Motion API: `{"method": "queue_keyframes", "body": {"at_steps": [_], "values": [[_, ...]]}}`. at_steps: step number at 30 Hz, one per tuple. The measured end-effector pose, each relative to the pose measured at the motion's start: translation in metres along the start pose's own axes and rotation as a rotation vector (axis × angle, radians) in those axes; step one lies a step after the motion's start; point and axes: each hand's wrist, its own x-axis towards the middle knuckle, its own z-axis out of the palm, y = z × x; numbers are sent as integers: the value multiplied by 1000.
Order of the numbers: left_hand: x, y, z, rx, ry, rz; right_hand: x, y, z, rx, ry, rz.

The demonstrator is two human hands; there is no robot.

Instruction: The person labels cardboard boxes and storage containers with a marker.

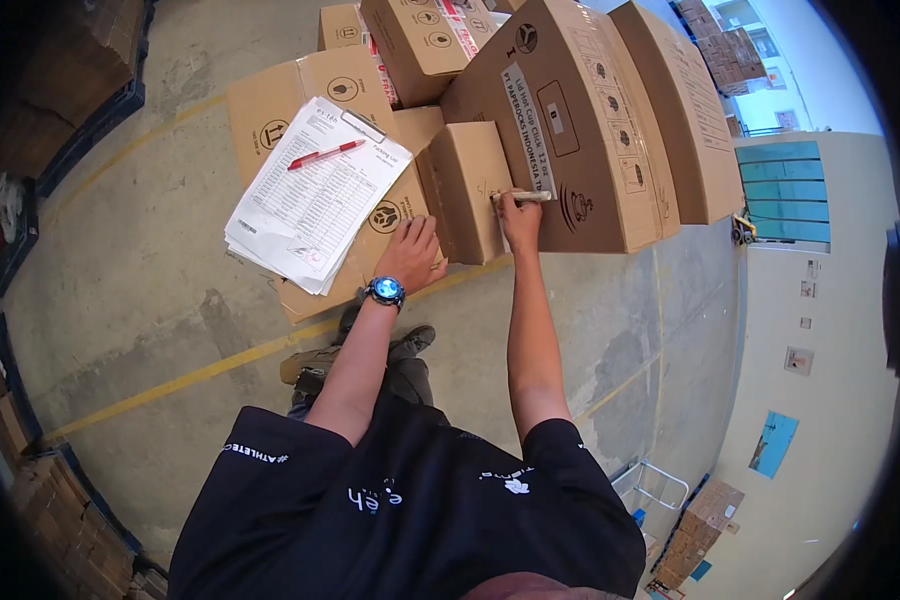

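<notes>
My right hand [519, 224] grips a pale marker [532, 196], its tip at the face of a small cardboard box [470, 222] that bears faint handwriting. My left hand [411, 252], a watch on its wrist, rests with fingers stretched out at the edge of a flatter cardboard box [255, 98]. On top of that box lies a clipboard [362, 125] with a stack of printed sheets [305, 215]. A red pen [325, 155] lies across the papers.
Right of the small box stands a large lettered carton [570, 120], with another tall carton [685, 120] beyond. Further cartons [420, 45] with red-and-white tape are behind. Pallets of boxes [60, 90] line the left. A metal trolley [660, 490] stands at lower right.
</notes>
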Motion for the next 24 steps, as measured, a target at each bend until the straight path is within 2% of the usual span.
{"method": "queue_keyframes", "body": {"at_steps": [1, 4, 7, 9, 14, 16, 17, 19, 24], "values": [[0, 0, 1, -4, 2, 1, 2, 2, -2, -79, -20, -1], [0, 1, 2, -53, 5, -15, -4, -7, 1, -6, 62, -54], [0, 0, 0, 17, 22, 16, -1, 1, -2, -29, 58, -69], [0, 0, 0, 5, -37, -4, 2, 9, -7, -36, 38, -36], [0, -1, -1, 12, -24, 15, -17, 14, -2, 28, 9, -14], [-2, 0, -1, 9, -25, 25, -37, -3, -5, 324, 35, 53], [-2, -1, -2, 11, -25, 20, -47, -8, -6, 325, 47, 49], [-1, -1, 1, 12, -19, 25, -73, -9, -8, 528, 297, 47], [-2, -1, 3, -98, -106, -38, -189, -17, 23, 544, 336, 179]]}}
